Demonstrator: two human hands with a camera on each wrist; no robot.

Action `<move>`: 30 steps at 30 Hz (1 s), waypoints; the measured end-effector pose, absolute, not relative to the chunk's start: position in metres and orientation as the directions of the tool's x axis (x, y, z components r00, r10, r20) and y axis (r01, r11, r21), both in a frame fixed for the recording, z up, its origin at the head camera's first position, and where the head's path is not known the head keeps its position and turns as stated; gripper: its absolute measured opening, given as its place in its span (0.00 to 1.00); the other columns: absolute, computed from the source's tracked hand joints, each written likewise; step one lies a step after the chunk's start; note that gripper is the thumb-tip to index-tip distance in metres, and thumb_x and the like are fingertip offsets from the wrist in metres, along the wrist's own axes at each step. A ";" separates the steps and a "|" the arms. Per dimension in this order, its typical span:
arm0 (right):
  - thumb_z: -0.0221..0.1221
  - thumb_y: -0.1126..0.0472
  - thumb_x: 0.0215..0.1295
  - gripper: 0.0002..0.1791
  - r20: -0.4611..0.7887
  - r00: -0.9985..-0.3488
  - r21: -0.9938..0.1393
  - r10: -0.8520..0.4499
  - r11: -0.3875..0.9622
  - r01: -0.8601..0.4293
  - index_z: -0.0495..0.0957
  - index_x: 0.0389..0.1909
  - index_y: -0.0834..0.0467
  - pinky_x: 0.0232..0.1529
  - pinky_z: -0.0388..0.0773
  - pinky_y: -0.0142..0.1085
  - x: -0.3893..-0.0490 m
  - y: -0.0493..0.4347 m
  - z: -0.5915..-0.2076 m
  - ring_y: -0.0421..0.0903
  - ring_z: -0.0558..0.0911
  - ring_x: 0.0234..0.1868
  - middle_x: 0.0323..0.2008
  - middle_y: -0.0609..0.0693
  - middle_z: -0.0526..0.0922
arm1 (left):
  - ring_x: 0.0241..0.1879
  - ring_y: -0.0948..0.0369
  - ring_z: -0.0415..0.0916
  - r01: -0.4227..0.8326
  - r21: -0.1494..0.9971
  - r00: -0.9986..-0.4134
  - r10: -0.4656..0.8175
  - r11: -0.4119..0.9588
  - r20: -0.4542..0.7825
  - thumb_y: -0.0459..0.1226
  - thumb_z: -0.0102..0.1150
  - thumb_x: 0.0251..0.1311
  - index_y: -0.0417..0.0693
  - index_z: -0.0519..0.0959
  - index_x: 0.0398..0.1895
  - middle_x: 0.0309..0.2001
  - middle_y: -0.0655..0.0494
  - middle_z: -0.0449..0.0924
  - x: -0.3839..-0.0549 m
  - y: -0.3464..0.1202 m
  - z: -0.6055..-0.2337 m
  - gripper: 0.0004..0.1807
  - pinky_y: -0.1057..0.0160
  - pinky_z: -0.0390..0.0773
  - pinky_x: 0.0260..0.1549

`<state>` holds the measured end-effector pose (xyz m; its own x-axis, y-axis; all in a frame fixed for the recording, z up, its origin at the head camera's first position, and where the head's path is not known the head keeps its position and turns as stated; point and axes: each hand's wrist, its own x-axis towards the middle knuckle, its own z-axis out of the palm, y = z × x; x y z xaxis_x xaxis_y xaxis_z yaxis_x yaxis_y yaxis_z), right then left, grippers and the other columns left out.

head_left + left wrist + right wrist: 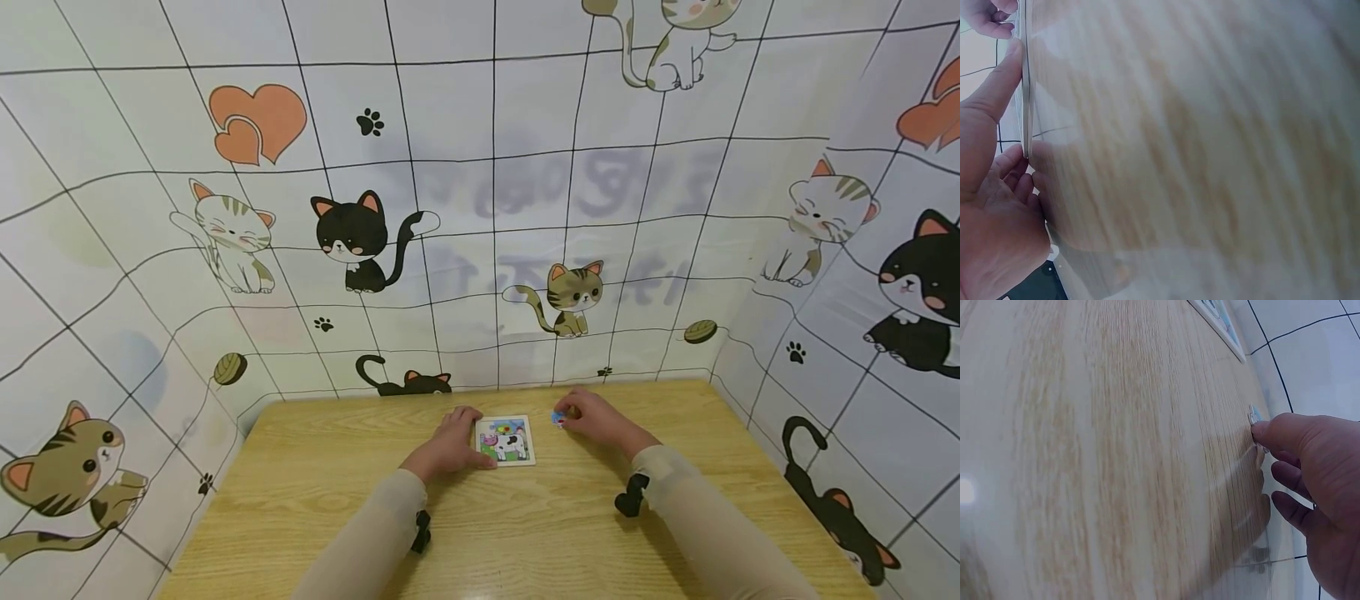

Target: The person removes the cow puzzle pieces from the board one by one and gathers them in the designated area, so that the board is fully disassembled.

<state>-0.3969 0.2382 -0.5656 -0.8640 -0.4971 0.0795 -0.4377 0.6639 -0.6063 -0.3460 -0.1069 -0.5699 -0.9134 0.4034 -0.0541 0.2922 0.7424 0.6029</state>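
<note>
A small square jigsaw puzzle with a pale frame [532,442] lies flat on the table, its picture showing a black-and-white cow and a pink animal. My left hand [450,446] holds the frame at its left side, thumb at the near edge and fingers at the far corner. In the left wrist view, the left hand [997,244] spans the thin edge of the puzzle [1026,94]. To the right of the frame, my right hand [598,419] pinches a small blue puzzle piece [557,418]. The right wrist view shows this piece [1254,415] under the thumb, close to the tabletop.
Both hands work near the far edge of the light wooden table [510,533]. White cloth walls [465,192] printed with cats and grid lines stand behind it and on both sides. Dark straps [632,495] sit around the wrists.
</note>
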 end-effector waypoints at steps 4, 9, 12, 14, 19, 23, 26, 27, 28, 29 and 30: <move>0.69 0.69 0.75 0.12 0.082 -0.861 -0.610 -0.502 0.657 -0.442 0.87 0.56 0.64 0.46 0.78 0.44 -0.397 0.238 -0.566 0.47 0.77 0.43 0.48 0.55 0.80 | 0.73 0.44 0.64 0.296 0.593 -0.915 0.401 0.749 -0.050 0.54 0.86 0.57 0.43 0.67 0.80 0.77 0.46 0.65 -0.347 -0.107 -0.572 0.54 0.39 0.63 0.78; 0.69 0.69 0.74 0.14 0.104 -0.851 -0.610 -0.514 0.643 -0.463 0.87 0.58 0.65 0.47 0.80 0.43 -0.394 0.232 -0.563 0.46 0.79 0.44 0.52 0.57 0.82 | 0.74 0.44 0.63 0.297 0.586 -0.915 0.401 0.754 -0.052 0.55 0.86 0.57 0.42 0.66 0.79 0.78 0.45 0.64 -0.348 -0.107 -0.573 0.54 0.39 0.63 0.77; 0.68 0.68 0.75 0.15 0.122 -0.836 -0.621 -0.535 0.616 -0.485 0.86 0.59 0.67 0.46 0.81 0.43 -0.391 0.224 -0.558 0.48 0.80 0.45 0.55 0.59 0.82 | 0.74 0.43 0.63 0.297 0.594 -0.914 0.403 0.747 -0.049 0.54 0.87 0.57 0.41 0.67 0.79 0.78 0.44 0.64 -0.349 -0.107 -0.574 0.55 0.38 0.63 0.77; 0.68 0.67 0.76 0.15 0.139 -0.819 -0.621 -0.556 0.596 -0.510 0.85 0.59 0.67 0.47 0.82 0.44 -0.389 0.217 -0.556 0.51 0.81 0.46 0.55 0.61 0.82 | 0.74 0.43 0.63 0.295 0.596 -0.914 0.403 0.747 -0.052 0.54 0.87 0.57 0.41 0.66 0.79 0.78 0.45 0.64 -0.349 -0.107 -0.574 0.55 0.38 0.63 0.78; 0.68 0.66 0.74 0.15 0.176 -0.786 -0.570 -0.593 0.589 -0.573 0.86 0.58 0.66 0.48 0.82 0.45 -0.387 0.200 -0.554 0.56 0.82 0.48 0.54 0.58 0.84 | 0.73 0.44 0.64 0.300 0.591 -0.911 0.409 0.749 -0.056 0.54 0.86 0.57 0.42 0.67 0.80 0.78 0.45 0.64 -0.352 -0.106 -0.576 0.54 0.39 0.64 0.77; 0.69 0.65 0.74 0.15 0.143 -0.786 -0.585 -0.602 0.589 -0.558 0.86 0.58 0.65 0.48 0.82 0.46 -0.386 0.185 -0.551 0.53 0.82 0.48 0.54 0.57 0.84 | 0.73 0.45 0.64 0.295 0.601 -0.910 0.410 0.743 -0.059 0.55 0.86 0.57 0.42 0.67 0.79 0.77 0.46 0.65 -0.351 -0.105 -0.575 0.54 0.39 0.65 0.77; 0.70 0.63 0.75 0.14 0.107 -0.781 -0.584 -0.615 0.597 -0.550 0.87 0.58 0.62 0.48 0.82 0.45 -0.386 0.174 -0.552 0.50 0.81 0.47 0.53 0.56 0.83 | 0.73 0.45 0.64 0.293 0.605 -0.911 0.408 0.740 -0.058 0.55 0.86 0.57 0.42 0.67 0.79 0.77 0.46 0.65 -0.350 -0.106 -0.574 0.54 0.39 0.65 0.77; 0.70 0.63 0.75 0.14 0.101 -0.777 -0.578 -0.621 0.599 -0.554 0.87 0.57 0.62 0.49 0.82 0.45 -0.386 0.170 -0.552 0.50 0.81 0.47 0.53 0.55 0.83 | 0.73 0.45 0.64 0.293 0.603 -0.911 0.407 0.742 -0.059 0.56 0.86 0.57 0.42 0.67 0.79 0.77 0.46 0.65 -0.349 -0.106 -0.573 0.54 0.39 0.65 0.77; 0.70 0.63 0.76 0.14 0.095 -0.772 -0.575 -0.629 0.598 -0.558 0.87 0.58 0.61 0.49 0.81 0.45 -0.385 0.167 -0.552 0.50 0.81 0.47 0.52 0.55 0.83 | 0.73 0.45 0.64 0.292 0.602 -0.912 0.407 0.743 -0.059 0.56 0.86 0.57 0.42 0.67 0.79 0.77 0.46 0.65 -0.349 -0.106 -0.573 0.54 0.39 0.65 0.77; 0.70 0.63 0.76 0.14 0.093 -0.765 -0.568 -0.638 0.597 -0.567 0.87 0.58 0.61 0.50 0.81 0.45 -0.385 0.164 -0.552 0.51 0.81 0.47 0.52 0.55 0.82 | 0.73 0.45 0.64 0.293 0.601 -0.912 0.406 0.744 -0.058 0.56 0.86 0.57 0.42 0.68 0.79 0.77 0.46 0.65 -0.349 -0.107 -0.572 0.54 0.39 0.65 0.77; 0.70 0.63 0.76 0.14 0.094 -0.756 -0.565 -0.648 0.591 -0.577 0.87 0.58 0.62 0.50 0.81 0.45 -0.384 0.160 -0.551 0.52 0.81 0.48 0.52 0.56 0.82 | 0.73 0.45 0.64 0.293 0.601 -0.912 0.406 0.744 -0.057 0.56 0.86 0.57 0.42 0.68 0.78 0.77 0.46 0.65 -0.349 -0.107 -0.572 0.54 0.39 0.65 0.77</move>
